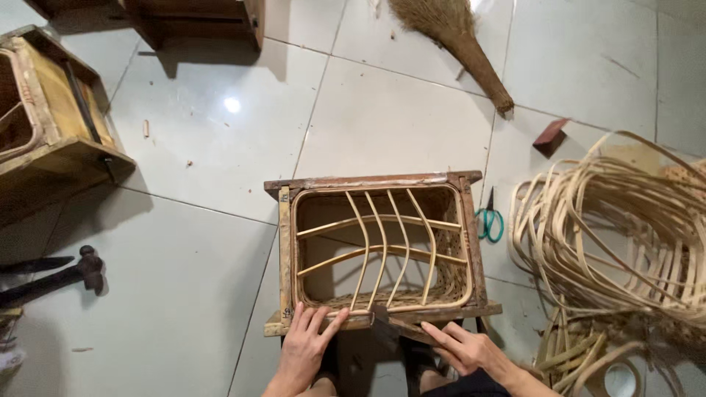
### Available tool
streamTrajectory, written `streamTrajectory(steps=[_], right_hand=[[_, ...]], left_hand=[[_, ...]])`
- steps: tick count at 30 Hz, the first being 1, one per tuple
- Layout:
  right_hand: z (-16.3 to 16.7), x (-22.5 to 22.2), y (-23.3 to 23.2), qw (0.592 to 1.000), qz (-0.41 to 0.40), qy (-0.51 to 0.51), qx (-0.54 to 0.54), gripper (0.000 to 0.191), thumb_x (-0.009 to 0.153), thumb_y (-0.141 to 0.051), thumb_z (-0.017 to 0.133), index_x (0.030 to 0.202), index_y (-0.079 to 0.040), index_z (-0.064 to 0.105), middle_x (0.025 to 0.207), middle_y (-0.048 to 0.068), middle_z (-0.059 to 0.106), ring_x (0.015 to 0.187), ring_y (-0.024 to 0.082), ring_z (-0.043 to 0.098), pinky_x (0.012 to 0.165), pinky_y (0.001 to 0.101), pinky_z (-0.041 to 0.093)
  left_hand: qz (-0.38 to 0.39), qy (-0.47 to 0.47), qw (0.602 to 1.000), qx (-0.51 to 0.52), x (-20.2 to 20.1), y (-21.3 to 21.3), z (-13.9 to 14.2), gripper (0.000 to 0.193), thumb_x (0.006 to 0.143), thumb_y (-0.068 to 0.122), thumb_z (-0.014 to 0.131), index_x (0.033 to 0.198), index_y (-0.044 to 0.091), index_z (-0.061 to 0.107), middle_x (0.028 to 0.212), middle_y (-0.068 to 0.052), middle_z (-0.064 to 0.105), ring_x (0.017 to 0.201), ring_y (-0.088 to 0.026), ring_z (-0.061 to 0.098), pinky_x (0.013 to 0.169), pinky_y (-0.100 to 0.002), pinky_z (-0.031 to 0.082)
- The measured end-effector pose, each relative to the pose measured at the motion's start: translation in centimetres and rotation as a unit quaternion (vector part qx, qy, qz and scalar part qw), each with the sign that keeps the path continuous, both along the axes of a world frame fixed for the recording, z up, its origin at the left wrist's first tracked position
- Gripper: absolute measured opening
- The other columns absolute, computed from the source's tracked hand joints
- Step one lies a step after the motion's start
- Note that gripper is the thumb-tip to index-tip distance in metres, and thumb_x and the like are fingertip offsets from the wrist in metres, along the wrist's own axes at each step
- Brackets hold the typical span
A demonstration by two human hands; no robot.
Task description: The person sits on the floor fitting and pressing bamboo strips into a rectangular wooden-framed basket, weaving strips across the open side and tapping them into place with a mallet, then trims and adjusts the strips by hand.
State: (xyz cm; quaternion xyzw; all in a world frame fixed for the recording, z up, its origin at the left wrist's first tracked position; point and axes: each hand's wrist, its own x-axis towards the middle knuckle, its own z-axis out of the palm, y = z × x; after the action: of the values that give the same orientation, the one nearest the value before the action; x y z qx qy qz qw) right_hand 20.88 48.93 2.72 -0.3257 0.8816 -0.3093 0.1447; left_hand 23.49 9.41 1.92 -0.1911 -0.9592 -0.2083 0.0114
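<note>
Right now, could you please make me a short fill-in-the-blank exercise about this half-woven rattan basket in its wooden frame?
1. The left hand rests on the near edge of the wooden ____ around the half-woven rattan basket.
2. The green-handled scissors lie on the basket's ____ side.
3. The straw broom lies on the ____ floor.
4. The right hand lies ____ on the frame.

Missing words: frame; right; tiled; open

My one head-worn view looks steeply down from close above at the tiled floor [184,242], hands along its bottom edge.
</note>
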Motion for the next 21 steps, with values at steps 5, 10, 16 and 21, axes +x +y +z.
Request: streamTrajectory(steps=[5,10,16,21], right_hand=[[-0.2,1.0,0.2,0.999,-0.027,0.028,-0.032,0.062,0.089,-0.009,0.072,0.148,-0.014,0.054,0.085,0.007,0.062,0.059,0.028,0.058,0.05,0.0378,0.049],[0.7,2.5,1.3,0.996,-0.069,0.04,-0.032,0.062,0.087,-0.004,0.073,0.146,-0.014,0.058,0.083,0.004,0.062,0.06,0.019,0.063,0.053,0.0326,0.053],[1.2,4.5,3.2,0.986,-0.159,-0.019,0.056,0.065,0.083,-0.001,0.077,0.144,-0.015,0.058,0.075,0.007,0.055,0.06,0.022,0.059,0.051,0.031,0.046],[-0.9,6.7,5.3,0.981,-0.172,0.085,-0.032,0.064,0.085,0.001,0.067,0.146,-0.014,0.056,0.098,0.008,0.066,0.076,0.019,0.067,0.061,0.0278,0.049]], left_hand=[[-0.024,0.012,0.999,-0.039,0.1,0.1,0.1,0.083,0.074,0.002,0.059,0.152,0.027,0.045,0.118,-0.015,0.057,0.108,-0.035,0.054,0.114,-0.059,0.03],[-0.042,-0.011,0.996,-0.075,0.0,0.5,0.2,0.09,0.073,0.001,0.059,0.155,0.03,0.039,0.116,-0.014,0.056,0.106,-0.034,0.054,0.112,-0.061,0.03],[-0.044,-0.03,0.992,-0.118,0.4,0.5,-0.5,0.091,0.075,0.0,0.061,0.157,0.032,0.037,0.119,-0.015,0.055,0.106,-0.036,0.054,0.112,-0.062,0.03],[-0.027,0.005,0.996,-0.08,1.1,0.3,-2.7,0.09,0.071,0.004,0.062,0.153,0.034,0.038,0.117,-0.014,0.056,0.11,-0.035,0.055,0.112,-0.063,0.031]])
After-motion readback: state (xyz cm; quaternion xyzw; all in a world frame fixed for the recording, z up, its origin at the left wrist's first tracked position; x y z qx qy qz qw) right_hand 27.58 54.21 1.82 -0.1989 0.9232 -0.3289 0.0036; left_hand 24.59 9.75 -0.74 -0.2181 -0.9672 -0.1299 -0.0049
